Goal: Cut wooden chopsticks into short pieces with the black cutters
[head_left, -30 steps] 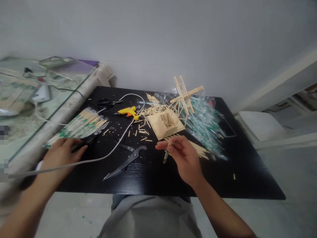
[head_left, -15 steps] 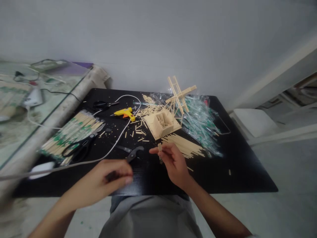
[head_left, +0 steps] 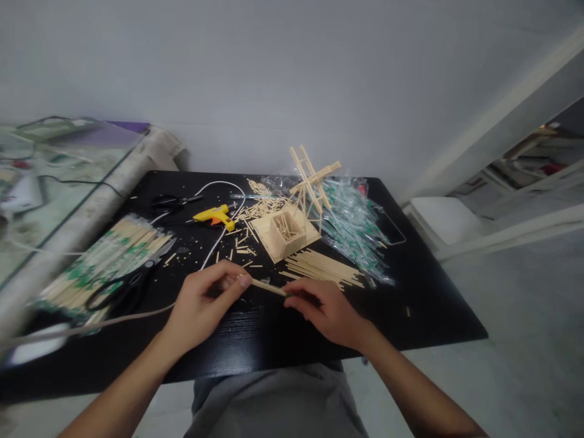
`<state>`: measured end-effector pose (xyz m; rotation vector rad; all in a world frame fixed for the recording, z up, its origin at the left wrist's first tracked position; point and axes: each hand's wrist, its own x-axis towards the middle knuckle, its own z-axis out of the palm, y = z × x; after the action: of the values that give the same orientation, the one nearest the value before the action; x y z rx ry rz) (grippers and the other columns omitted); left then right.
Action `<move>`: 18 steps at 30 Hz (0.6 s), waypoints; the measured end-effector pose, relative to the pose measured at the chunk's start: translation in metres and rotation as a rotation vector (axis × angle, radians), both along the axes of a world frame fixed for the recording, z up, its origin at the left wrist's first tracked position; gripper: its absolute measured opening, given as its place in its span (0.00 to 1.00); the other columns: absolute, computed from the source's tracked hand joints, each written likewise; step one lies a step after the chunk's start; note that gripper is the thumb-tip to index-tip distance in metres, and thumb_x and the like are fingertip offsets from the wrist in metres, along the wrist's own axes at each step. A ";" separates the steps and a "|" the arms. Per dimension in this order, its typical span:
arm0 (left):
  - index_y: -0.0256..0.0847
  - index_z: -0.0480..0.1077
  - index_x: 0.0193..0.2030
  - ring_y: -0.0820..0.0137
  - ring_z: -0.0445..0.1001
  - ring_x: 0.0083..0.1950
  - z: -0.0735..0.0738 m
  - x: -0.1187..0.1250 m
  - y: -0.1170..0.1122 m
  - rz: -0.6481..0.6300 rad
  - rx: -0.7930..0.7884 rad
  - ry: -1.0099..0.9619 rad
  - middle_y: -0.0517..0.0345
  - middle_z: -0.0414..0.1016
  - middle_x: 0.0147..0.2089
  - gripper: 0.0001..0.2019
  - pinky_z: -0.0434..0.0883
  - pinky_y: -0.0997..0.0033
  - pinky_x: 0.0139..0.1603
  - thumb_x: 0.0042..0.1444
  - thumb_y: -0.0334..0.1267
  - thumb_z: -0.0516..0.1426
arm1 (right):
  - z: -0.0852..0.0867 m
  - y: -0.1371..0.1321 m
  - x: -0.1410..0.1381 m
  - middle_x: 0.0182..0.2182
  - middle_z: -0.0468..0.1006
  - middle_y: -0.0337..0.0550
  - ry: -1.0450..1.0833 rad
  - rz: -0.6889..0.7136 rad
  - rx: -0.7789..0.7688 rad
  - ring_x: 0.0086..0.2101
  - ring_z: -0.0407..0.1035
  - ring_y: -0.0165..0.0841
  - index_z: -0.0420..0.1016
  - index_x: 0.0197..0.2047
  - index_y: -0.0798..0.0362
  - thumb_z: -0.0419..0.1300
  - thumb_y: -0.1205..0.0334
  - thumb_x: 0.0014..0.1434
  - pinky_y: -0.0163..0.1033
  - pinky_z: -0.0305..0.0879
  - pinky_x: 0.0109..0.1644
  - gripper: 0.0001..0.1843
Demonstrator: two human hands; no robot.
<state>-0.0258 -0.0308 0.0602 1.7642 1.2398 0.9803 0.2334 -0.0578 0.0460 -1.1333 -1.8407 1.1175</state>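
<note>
My left hand (head_left: 207,301) and my right hand (head_left: 326,310) face each other low over the front of the black table. Between them runs a thin pale wooden stick (head_left: 268,286), slightly tilted; I cannot tell whether it is one piece or several together. The left thumb and fingers pinch its left end, and the right fingertips close on its right end. Just beyond the hands stands a wooden model (head_left: 286,234) with a hollow box on a square base and a crossed stick frame (head_left: 314,179) behind it. A row of loose sticks (head_left: 322,266) lies beyond my right hand.
A yellow glue gun (head_left: 214,216) lies at centre left, its white cord looping towards me. Black scissors (head_left: 123,286) rest by packed chopsticks (head_left: 118,252) at left. Empty-looking plastic wrappers (head_left: 353,222) are heaped at right. Short cut pieces (head_left: 244,248) litter the middle.
My left hand has come up and taken the stick's left end; the black-handled tool it held no longer shows clearly. The stick in my right hand now lies nearly level. The view has shifted right.
</note>
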 end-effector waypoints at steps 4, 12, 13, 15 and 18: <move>0.40 0.75 0.36 0.75 0.69 0.25 -0.011 -0.011 0.006 0.204 -0.044 -0.118 0.63 0.72 0.25 0.11 0.67 0.76 0.27 0.63 0.46 0.61 | 0.005 0.008 0.046 0.33 0.85 0.40 -0.163 -0.031 -0.077 0.26 0.73 0.31 0.84 0.41 0.50 0.63 0.57 0.67 0.36 0.69 0.32 0.09; 0.40 0.72 0.35 0.75 0.67 0.26 -0.025 -0.028 0.007 0.303 -0.073 -0.189 0.64 0.69 0.24 0.12 0.66 0.76 0.28 0.64 0.46 0.60 | -0.001 0.073 0.125 0.36 0.85 0.51 -0.428 -0.701 0.228 0.35 0.77 0.43 0.85 0.40 0.55 0.63 0.50 0.61 0.47 0.73 0.44 0.17; 0.40 0.72 0.35 0.75 0.67 0.26 -0.026 -0.028 0.007 0.284 -0.083 -0.177 0.64 0.69 0.24 0.12 0.66 0.76 0.28 0.64 0.46 0.60 | -0.001 0.084 0.126 0.38 0.85 0.53 -0.447 -0.726 0.261 0.36 0.77 0.44 0.85 0.42 0.56 0.62 0.50 0.61 0.50 0.73 0.45 0.18; 0.40 0.72 0.36 0.74 0.67 0.26 -0.026 -0.027 0.005 0.250 -0.101 -0.147 0.64 0.69 0.24 0.12 0.66 0.75 0.28 0.63 0.47 0.61 | 0.000 0.103 0.121 0.45 0.85 0.58 -0.482 -0.706 0.320 0.42 0.78 0.48 0.83 0.52 0.58 0.62 0.52 0.61 0.55 0.73 0.52 0.22; 0.40 0.73 0.35 0.74 0.68 0.25 -0.027 -0.027 0.003 0.214 -0.110 -0.097 0.64 0.70 0.24 0.14 0.66 0.75 0.28 0.63 0.49 0.60 | 0.000 0.110 0.106 0.55 0.80 0.62 -0.508 -0.685 0.480 0.55 0.74 0.53 0.80 0.55 0.58 0.61 0.56 0.62 0.60 0.66 0.63 0.22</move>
<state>-0.0527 -0.0277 0.0329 1.5050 1.4133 1.0835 0.3398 0.0519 0.0455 -1.6483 -1.7061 -0.0103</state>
